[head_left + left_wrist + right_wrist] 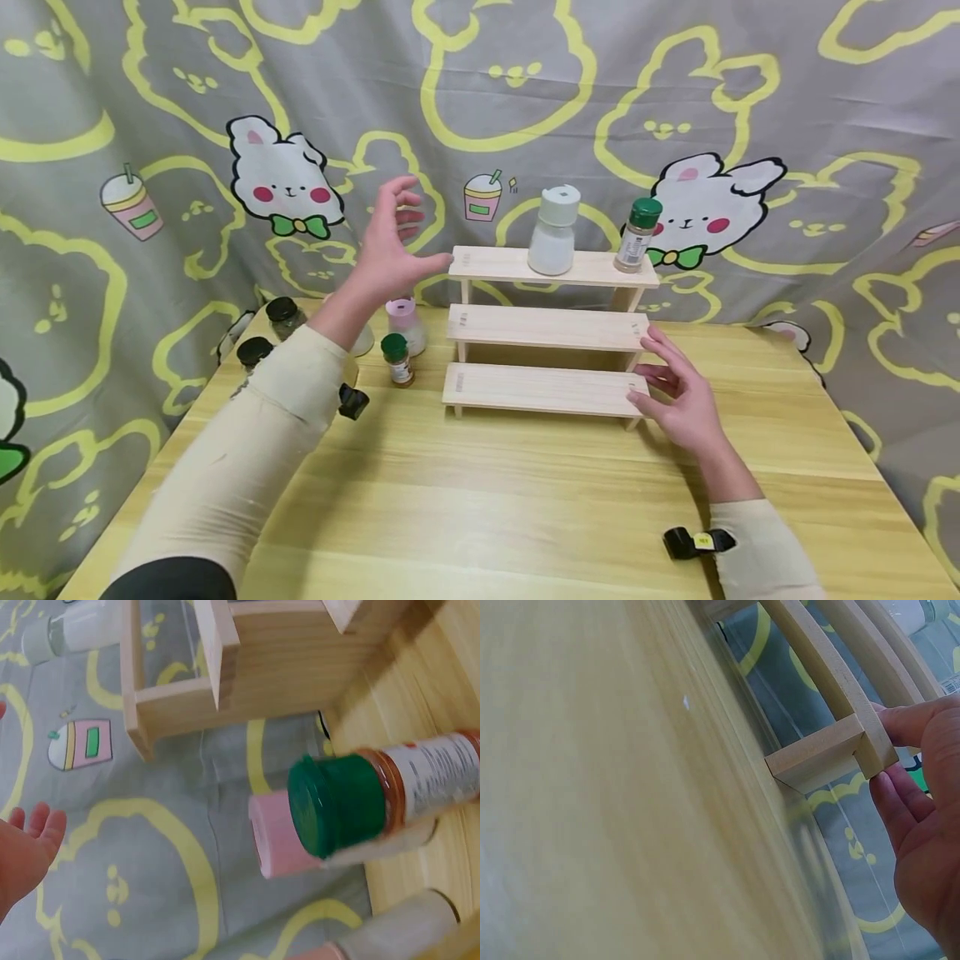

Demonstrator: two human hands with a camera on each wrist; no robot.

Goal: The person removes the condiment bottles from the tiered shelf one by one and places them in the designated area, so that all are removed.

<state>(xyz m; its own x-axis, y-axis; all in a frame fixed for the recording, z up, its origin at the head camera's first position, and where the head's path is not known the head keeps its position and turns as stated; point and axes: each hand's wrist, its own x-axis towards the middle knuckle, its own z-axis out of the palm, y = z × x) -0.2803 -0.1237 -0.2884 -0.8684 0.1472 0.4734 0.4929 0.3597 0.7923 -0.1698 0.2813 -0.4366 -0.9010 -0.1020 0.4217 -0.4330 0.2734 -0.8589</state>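
Observation:
A three-tier wooden display shelf (547,325) stands on the table. My right hand (678,408) holds its right end; in the right wrist view the thumb and fingers pinch the end of a board (847,697). Beside the top tier's left end, my left hand (393,250) is raised with fingers spread and holds nothing; its thumb tip is close to the board, and contact cannot be told. On that tier stand a white-capped bottle (552,233) and a green-capped spice jar (636,237). The two lower tiers bear nothing.
Left of the shelf stand another green-capped spice jar (397,360), a pink-capped bottle (406,325) and black-capped jars (285,317), partly hidden by my left arm. A patterned curtain (517,108) hangs behind the wooden table (525,500).

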